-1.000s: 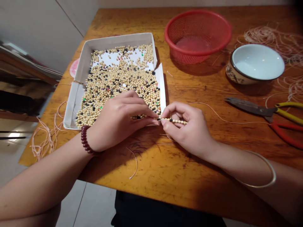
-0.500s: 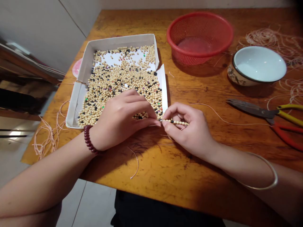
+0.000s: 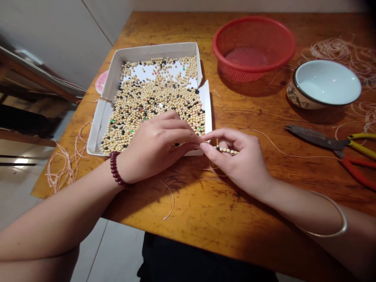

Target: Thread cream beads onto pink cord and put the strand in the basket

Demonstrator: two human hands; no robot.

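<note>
A white cardboard tray (image 3: pixel 101 113) full of several cream, black and coloured beads (image 3: pixel 152 98) sits on the wooden table (image 3: pixel 220 207). My left hand (image 3: pixel 152 147) rests at the tray's near right corner, fingers pinched together against my right fingertips; what it pinches is too small to make out. My right hand (image 3: pixel 237 160) is closed on a thin cord (image 3: pixel 282 152) strung with a short row of cream beads and one dark bead (image 3: pixel 226 149). The cord trails right across the table.
A red mesh basket (image 3: pixel 254 43) stands at the back. A white bowl (image 3: pixel 326 84) is at the right, with pliers with yellow and red handles (image 3: pixel 331 143) in front of it. Loose cord tangles lie at the far right (image 3: pixel 340 49) and left edge (image 3: pixel 61 168).
The view shifted slightly. My hands stayed together at the tray's corner, and the strung beads slid a little further along the cord into my right hand.
</note>
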